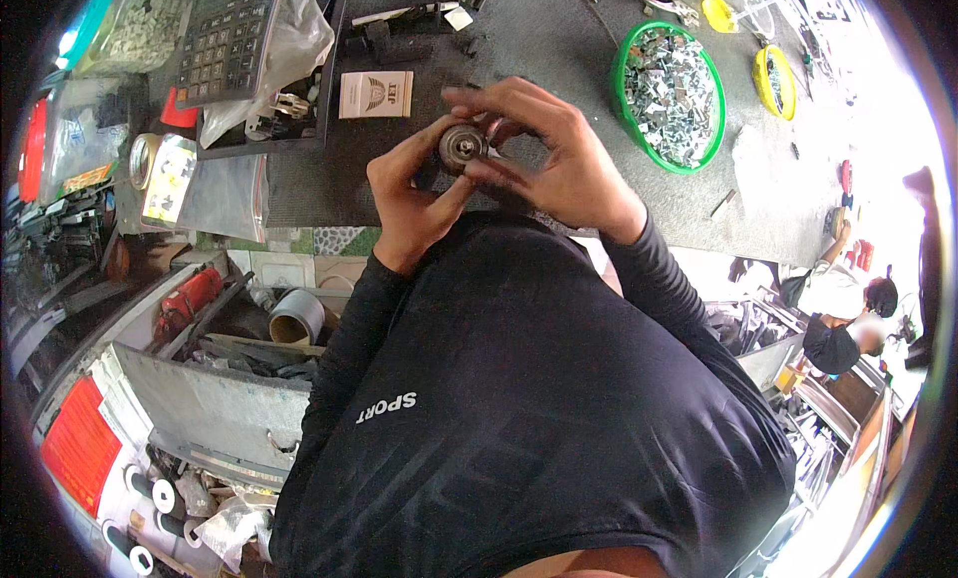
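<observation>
A round grey metal part (463, 151) with stepped rings and a small hole at its centre is held up over the near edge of the dark worktop (319, 189). My left hand (414, 191) is closed around its left side, with the thumb below it. On the other side, my right hand (559, 154) grips it between bent fingers and thumb; a shiny edge shows inside the curl of those fingers. The part's underside is hidden. Just beyond my left hand lies a small white box (375, 95) with a dark emblem.
To the right stand a green-rimmed basket (720, 129) full of small metal pieces and a smaller yellow one (790, 89). Pliers (669, 4) lie farther back. At left are a dark tray (324, 89) and plastic bags (225, 194). Another person (838, 293) sits far right.
</observation>
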Demonstrator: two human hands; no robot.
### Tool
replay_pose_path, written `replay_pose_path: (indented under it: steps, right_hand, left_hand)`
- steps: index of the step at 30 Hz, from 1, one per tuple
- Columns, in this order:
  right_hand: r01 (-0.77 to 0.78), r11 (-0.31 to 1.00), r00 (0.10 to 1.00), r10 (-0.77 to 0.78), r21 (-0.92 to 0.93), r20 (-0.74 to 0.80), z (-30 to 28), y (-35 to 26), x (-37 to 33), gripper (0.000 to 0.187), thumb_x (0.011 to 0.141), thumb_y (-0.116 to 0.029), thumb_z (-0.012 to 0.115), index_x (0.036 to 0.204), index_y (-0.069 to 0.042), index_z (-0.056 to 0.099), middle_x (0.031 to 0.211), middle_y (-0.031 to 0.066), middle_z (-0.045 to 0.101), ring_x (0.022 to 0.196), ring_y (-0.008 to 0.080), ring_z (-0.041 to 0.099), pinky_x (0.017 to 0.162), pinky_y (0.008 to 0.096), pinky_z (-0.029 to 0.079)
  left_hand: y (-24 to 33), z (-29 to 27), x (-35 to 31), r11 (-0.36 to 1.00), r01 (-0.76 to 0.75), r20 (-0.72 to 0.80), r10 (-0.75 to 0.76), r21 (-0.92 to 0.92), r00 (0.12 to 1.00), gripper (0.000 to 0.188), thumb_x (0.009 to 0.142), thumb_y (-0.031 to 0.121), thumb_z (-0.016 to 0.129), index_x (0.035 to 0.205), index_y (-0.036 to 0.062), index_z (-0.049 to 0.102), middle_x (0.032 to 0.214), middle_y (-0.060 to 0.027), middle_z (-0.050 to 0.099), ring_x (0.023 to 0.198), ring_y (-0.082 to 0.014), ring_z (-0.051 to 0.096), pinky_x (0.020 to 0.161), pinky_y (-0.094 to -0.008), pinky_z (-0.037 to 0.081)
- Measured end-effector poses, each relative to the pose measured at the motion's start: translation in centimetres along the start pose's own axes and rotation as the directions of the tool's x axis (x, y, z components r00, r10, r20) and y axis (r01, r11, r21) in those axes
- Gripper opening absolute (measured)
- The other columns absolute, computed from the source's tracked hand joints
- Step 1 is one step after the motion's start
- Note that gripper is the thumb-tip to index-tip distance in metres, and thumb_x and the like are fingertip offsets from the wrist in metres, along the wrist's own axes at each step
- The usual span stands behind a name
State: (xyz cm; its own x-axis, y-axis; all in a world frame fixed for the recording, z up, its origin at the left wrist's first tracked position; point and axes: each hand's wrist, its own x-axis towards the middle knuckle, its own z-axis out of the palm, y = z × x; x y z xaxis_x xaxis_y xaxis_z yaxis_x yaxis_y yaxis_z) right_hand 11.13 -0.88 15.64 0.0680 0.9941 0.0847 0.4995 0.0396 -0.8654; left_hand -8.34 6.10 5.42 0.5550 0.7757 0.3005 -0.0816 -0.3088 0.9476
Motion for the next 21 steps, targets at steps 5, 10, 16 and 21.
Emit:
replay_pose_path:
  steps: [5, 10, 16, 21]
  right_hand:
    - [0.073, 0.996, 0.991, -0.078, -0.046, -0.105, 0.7, -0.1, -0.3, 0.052, 0.085, -0.015, 0.1, 0.129, -0.002, 0.078, 0.12, 0.0111, 0.079, 0.108, 0.0242, 0.078, 0.096, 0.0367, 0.062]
    - [0.039, 0.998, 0.988, -0.047, -0.057, -0.144, 1.3, -0.1, -1.0, 0.042, 0.082, -0.02, 0.102, 0.113, -0.002, 0.079, 0.117, 0.0107, 0.079, 0.111, 0.026, 0.078, 0.097, 0.0383, 0.062]
    - [0.061, 0.984, 0.974, -0.095, -0.165, -0.204, 1.0, 0.3, -0.8, 0.044, 0.083, -0.028, 0.099, 0.118, -0.009, 0.083, 0.116, 0.0135, 0.076, 0.116, 0.0377, 0.073, 0.103, 0.0467, 0.059]
    - [0.065, 0.995, 0.975, -0.08, -0.079, -0.207, 1.2, 0.4, -1.0, 0.049, 0.082, -0.026, 0.099, 0.126, -0.011, 0.083, 0.115, 0.012, 0.074, 0.114, 0.0365, 0.07, 0.102, 0.0473, 0.057]
  left_hand:
    - [0.1, -0.2, 0.0, 0.997, -0.045, -0.018, 0.046, 0.062, 0.999, 0.062, 0.088, 0.014, 0.094, 0.143, -0.0074, 0.073, 0.124, -0.0181, 0.085, 0.116, -0.0209, 0.081, 0.099, -0.0333, 0.062]
    - [-0.1, 0.1, 0.1, 1.0, 0.009, -0.01, -0.01, -0.021, 1.0, 0.059, 0.089, 0.014, 0.09, 0.142, -0.0078, 0.074, 0.123, -0.0164, 0.085, 0.113, -0.0196, 0.081, 0.098, -0.0331, 0.062]
    - [0.1, 0.0, 0.1, 1.0, -0.008, -0.016, 0.008, -0.01, 1.0, 0.057, 0.091, 0.014, 0.09, 0.141, -0.0079, 0.074, 0.121, -0.0145, 0.084, 0.111, -0.0162, 0.078, 0.099, -0.0329, 0.062]
    - [0.2, 0.3, 0.7, 0.998, -0.022, -0.008, 0.021, -0.064, 1.0, 0.054, 0.087, 0.008, 0.089, 0.138, -0.0041, 0.077, 0.122, -0.0173, 0.085, 0.114, -0.0232, 0.083, 0.098, -0.0359, 0.064]
